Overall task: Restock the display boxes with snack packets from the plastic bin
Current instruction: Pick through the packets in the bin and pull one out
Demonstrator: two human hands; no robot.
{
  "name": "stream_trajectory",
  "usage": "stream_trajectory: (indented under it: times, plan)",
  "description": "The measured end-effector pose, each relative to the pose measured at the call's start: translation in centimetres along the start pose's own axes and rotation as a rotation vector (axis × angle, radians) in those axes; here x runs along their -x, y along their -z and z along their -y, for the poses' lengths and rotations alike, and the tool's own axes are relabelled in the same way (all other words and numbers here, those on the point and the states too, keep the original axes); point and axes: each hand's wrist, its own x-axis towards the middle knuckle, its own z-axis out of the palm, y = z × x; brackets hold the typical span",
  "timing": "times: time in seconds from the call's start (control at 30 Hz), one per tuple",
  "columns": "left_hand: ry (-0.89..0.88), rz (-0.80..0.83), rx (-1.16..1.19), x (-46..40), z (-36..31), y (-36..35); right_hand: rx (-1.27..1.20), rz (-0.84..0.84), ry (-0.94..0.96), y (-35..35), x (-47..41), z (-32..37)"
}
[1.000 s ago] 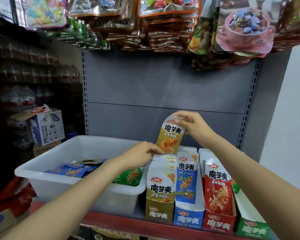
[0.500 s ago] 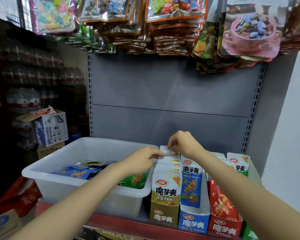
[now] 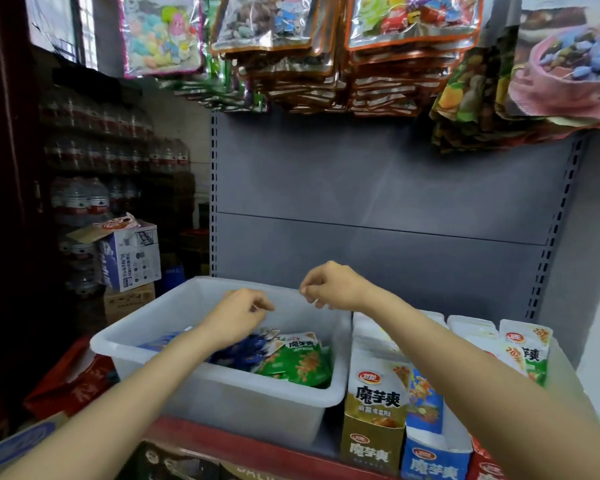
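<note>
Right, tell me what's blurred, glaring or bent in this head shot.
Head view: the blue packets under the left hand are smeared by motion, while the green packet in the bin reads sharp; glare streaks the hanging bags at the top; the wide lens bows the shelf upright at the right; the stacked bottles at the left sit in deep shadow.

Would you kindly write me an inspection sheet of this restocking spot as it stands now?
Surface: red-edged shelf carries bin and boxes.
Job's things: white plastic bin holds green packets and blue packets; gold display box and blue display box stand packed to its right.
Clutter: nothing seen.
Grippers: left hand and right hand hover above the bin, fingers loosely curled, holding nothing.
Cables: nothing seen.
Surroundings: hanging snack bags overhead; carton and bottled water at left.
</note>
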Motion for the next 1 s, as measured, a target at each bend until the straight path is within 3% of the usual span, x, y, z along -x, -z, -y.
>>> stream_trajectory:
  times: [0.1,0.23,0.4,0.47,0.53,0.6,0.7,0.87,1.0]
  plan:
    - [0.138,0.054,-0.102,-1.1,4.4,1.1,0.199,0.151,0.012,-3.2,-3.3,2.5]
    - [0.163,0.219,-0.190,-3.2,7.9,1.5,0.433,0.296,-0.043,-7.9,-7.8,3.0]
    - [0.143,0.589,-0.389,-5.4,8.8,1.2,0.358,0.503,-0.083,-11.6,-10.9,1.5]
    - [0.119,0.629,-0.424,-5.7,8.8,1.1,0.263,0.581,-0.115,-11.6,-11.3,1.5]
    - [0.076,0.567,-0.431,-5.7,8.9,1.1,0.233,0.652,-0.118,-11.1,-11.5,1.7]
    - [0.030,0.491,-0.437,-5.7,9.1,1.2,0.336,0.588,-0.036,-10.7,-11.7,1.7]
    - [-0.026,0.329,-0.367,-5.3,9.7,1.5,0.396,0.329,0.022,-9.4,-11.3,2.2]
    - [0.014,-0.099,0.107,-3.1,9.0,2.6,0.107,-0.029,0.039,-5.4,-9.0,3.1]
    - [-0.022,-0.139,0.224,-1.5,5.9,3.1,-0.210,-0.265,-0.006,-3.1,-5.4,3.0]
